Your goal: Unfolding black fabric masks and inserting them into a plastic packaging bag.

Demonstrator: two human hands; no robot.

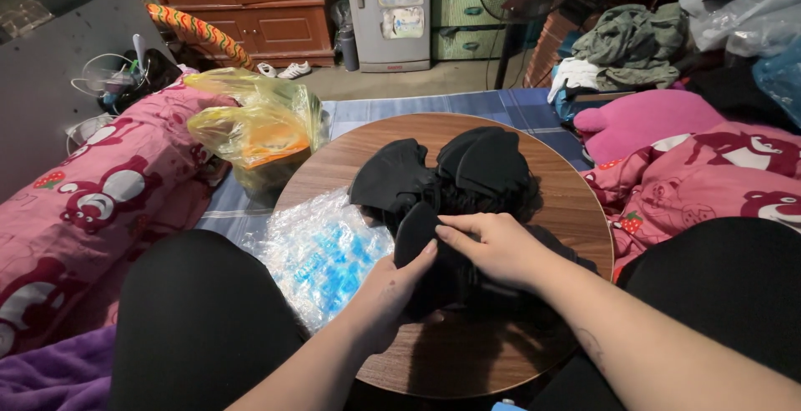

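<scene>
I am looking down at a round wooden desk [567, 211] set between my knees, and both of my hands are busy on a pile of black fabric pieces [450, 181] heaped near its middle. My left hand [396, 290] comes up from the near edge of the desk with its fingers closed around a rounded black piece [415, 231] at the near side of the pile, gripping it from below. My right hand [492, 248] reaches in from the right and lies over the same piece, thumb and fingers pinched on its upper edge, so the two hands touch one another across the fabric. The rest of the pile fans out toward the far side in wing-like lobes (I cannot tell how many separate pieces there are, since black runs into black). Just left of the pile, partly on the desk and partly over its left rim, lies a clear plastic bag [321, 252] with blue contents. Farther left and farther away sits a yellow plastic bag [254, 131], on a blue cloth. A pink patterned blanket [100, 194] runs along the left, and a pink pillow [647, 119] lies far right.
</scene>
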